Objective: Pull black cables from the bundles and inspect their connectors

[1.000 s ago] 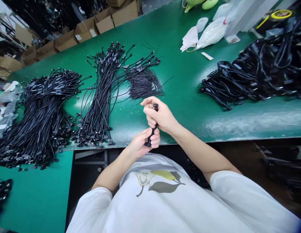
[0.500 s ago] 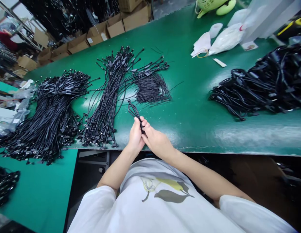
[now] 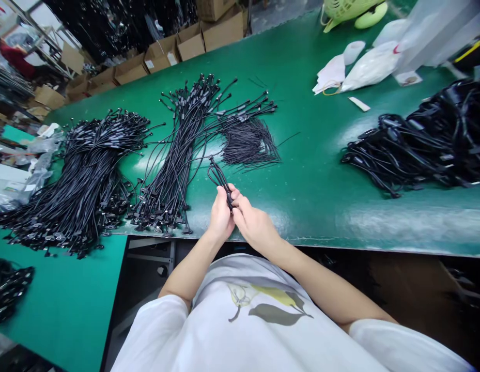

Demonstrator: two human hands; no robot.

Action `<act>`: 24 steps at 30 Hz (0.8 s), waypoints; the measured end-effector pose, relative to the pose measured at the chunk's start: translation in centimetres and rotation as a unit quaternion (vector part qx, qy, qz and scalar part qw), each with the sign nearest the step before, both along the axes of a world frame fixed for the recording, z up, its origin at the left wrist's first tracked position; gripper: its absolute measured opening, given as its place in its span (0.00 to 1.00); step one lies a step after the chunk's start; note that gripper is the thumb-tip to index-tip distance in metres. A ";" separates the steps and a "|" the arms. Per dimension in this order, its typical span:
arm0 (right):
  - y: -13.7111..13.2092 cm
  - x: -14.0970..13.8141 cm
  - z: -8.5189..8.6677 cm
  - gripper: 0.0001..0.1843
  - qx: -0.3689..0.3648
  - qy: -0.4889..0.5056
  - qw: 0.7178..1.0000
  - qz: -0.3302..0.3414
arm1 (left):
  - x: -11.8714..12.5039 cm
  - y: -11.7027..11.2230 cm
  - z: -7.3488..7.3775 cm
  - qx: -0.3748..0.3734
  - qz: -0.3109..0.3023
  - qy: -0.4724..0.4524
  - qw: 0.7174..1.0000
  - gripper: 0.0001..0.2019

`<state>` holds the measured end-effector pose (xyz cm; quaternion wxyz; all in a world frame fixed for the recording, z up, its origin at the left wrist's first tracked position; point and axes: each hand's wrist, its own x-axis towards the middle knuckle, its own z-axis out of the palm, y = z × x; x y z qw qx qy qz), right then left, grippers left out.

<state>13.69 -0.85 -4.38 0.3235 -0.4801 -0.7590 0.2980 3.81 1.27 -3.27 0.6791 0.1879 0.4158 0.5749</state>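
Observation:
Near the table's front edge, a folded black cable [image 3: 219,175] points away from me, its loops sticking out beyond my fingers. My left hand [image 3: 221,214] is closed around the lower part of it. Against the same cable, my right hand [image 3: 251,219] has its fingers bent and pinched at the bundle's middle; whether a thin tie is between them is too small to see. Just beyond lies a pile of short thin black ties [image 3: 245,142]. To its left, a bunch of straight black cables [image 3: 177,155] with connectors at both ends is spread out.
A larger heap of cables [image 3: 96,165] lies at the left on the green table [image 3: 313,191]. Folded cable bundles [image 3: 426,144] are piled at the right. White bags [image 3: 371,67] and a light green basket [image 3: 344,10] stand at the back right. Cardboard boxes [image 3: 162,54] line the far edge.
The right fingers have shifted slightly on the cable, showing more of its middle. Both hands still hold it, and the whole view has moved a little.

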 end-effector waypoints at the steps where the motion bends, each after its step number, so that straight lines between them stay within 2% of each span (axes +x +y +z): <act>1: 0.0 0.1 0.3 0.19 -0.053 0.029 0.998 0.019 | 0.0 -0.1 -0.1 0.004 -0.003 0.005 1.000 0.18; 3: 0.0 0.6 0.8 0.17 -0.122 0.036 0.990 0.054 | -0.1 -0.1 -0.5 0.016 -0.006 0.009 1.000 0.16; 4: 0.0 0.9 1.0 0.16 -0.124 0.009 0.990 0.060 | -0.2 -0.1 -0.7 0.023 -0.005 0.013 1.000 0.15; 6: 0.0 2.0 1.5 0.14 -0.064 -0.072 0.994 0.053 | -0.3 -0.2 -1.1 0.031 -0.004 0.023 0.999 0.14; 8: 0.4 3.3 2.2 0.11 0.026 -0.117 0.993 0.013 | -0.3 -0.3 -1.3 0.035 -0.011 0.028 0.999 0.15; 11: 1.6 5.1 3.5 0.14 0.139 -0.068 0.986 -0.069 | -0.3 -0.7 -1.1 0.030 -0.068 0.031 0.997 0.17; 12: 2.1 5.5 3.8 0.15 0.178 -0.059 0.980 -0.066 | -0.3 -0.9 -0.9 0.028 -0.105 0.041 0.993 0.19; 14: 3.0 6.0 4.2 0.15 0.251 -0.094 0.963 0.022 | -0.4 -1.5 -0.7 0.027 -0.197 0.080 0.977 0.21; 16: 3.6 6.1 4.1 0.13 0.279 -0.185 0.931 0.146 | -0.9 -2.2 -0.7 0.026 -0.278 0.138 0.950 0.22; 18: 3.5 6.3 3.5 0.12 0.249 -0.273 0.899 0.235 | -1.5 -2.9 -1.0 0.024 -0.343 0.198 0.918 0.22; 20: 2.9 6.5 2.8 0.12 0.184 -0.331 0.880 0.287 | -2.2 -3.5 -1.6 0.020 -0.401 0.237 0.885 0.22; 22: 2.0 6.6 2.0 0.13 0.123 -0.362 0.869 0.315 | -2.7 -3.9 -2.2 0.007 -0.444 0.245 0.862 0.23; 24: 1.2 6.8 1.1 0.12 0.114 -0.371 0.864 0.320 | -2.8 -4.1 -2.6 -0.010 -0.460 0.234 0.857 0.23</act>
